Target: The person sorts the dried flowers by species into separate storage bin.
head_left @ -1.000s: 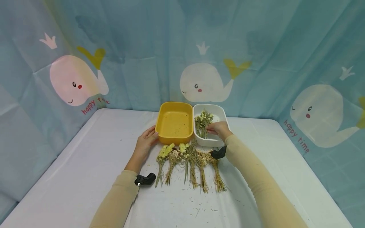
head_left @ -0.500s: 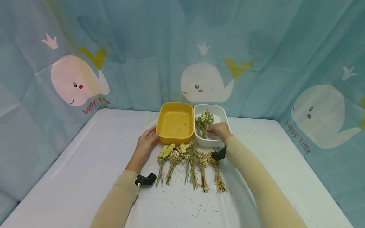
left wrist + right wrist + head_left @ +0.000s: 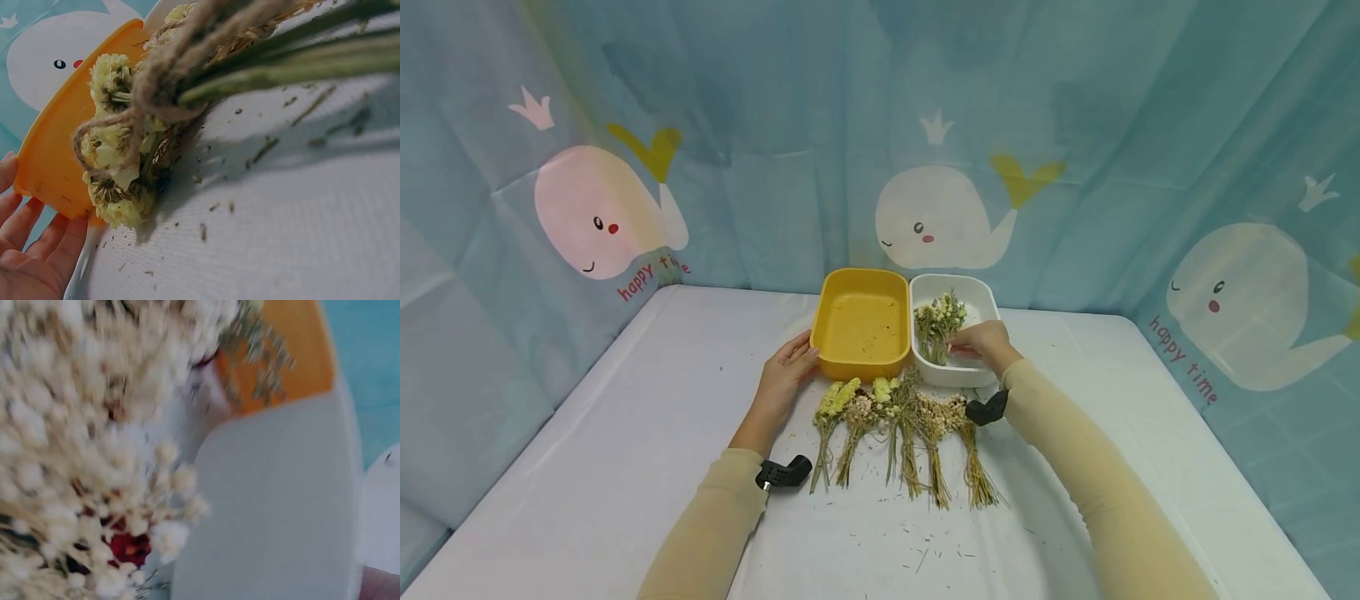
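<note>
My left hand [image 3: 785, 375] rests with extended fingers against the near left side of a yellow basin [image 3: 865, 365]. The left wrist view shows its fingertips on the wall of the yellow basin [image 3: 59, 137]. Inside the white basin [image 3: 951, 377] on the right, my right hand [image 3: 985, 342] pinches the stems of a bunch of dried flowers [image 3: 942, 317] with small pale yellow heads. Only a sliver of the right hand [image 3: 379, 585] shows at the lower right edge of the right wrist view, beyond the white basin's wall [image 3: 275, 500].
Several tied bunches of dried flowers [image 3: 898, 417] lie in a row in front of both basins, stems toward me. Stem bits litter the white table [image 3: 662, 467]. A blue whale-print curtain [image 3: 775, 208] stands behind. Cream blooms [image 3: 75, 412] fill the right wrist view's left side.
My right hand and forearm have shifted slightly to the right, and the flower heads in the white basin have moved a little rightward. The left hand stays at the yellow basin.
</note>
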`<move>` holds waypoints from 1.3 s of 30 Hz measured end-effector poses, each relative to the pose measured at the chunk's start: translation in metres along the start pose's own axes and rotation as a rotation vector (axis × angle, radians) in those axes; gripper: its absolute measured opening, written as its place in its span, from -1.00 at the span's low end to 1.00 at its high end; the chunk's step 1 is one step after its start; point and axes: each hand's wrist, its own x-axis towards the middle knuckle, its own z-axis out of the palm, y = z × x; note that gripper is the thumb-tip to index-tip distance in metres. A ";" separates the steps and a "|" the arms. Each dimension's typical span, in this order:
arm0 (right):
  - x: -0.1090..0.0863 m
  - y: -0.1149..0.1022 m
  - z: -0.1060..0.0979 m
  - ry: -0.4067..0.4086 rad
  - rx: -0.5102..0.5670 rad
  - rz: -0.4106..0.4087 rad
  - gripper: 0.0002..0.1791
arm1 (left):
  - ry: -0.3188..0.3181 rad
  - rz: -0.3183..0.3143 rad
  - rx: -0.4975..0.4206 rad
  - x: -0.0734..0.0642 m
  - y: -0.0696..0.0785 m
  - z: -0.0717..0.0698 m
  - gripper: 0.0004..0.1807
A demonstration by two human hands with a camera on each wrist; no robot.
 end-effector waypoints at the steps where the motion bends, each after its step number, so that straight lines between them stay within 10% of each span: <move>1: -0.003 -0.001 -0.002 -0.007 -0.012 -0.009 -0.54 | -0.001 -0.001 -0.003 0.000 0.000 0.000 -0.36; 13: -0.055 -0.007 -0.030 -0.099 -0.194 -0.130 -0.53 | 0.004 0.011 -0.007 0.000 -0.002 0.001 -0.37; 39: -0.120 0.043 -0.064 -0.230 -0.162 -0.111 -0.47 | 0.007 -0.001 -0.018 0.005 -0.005 -0.001 -0.37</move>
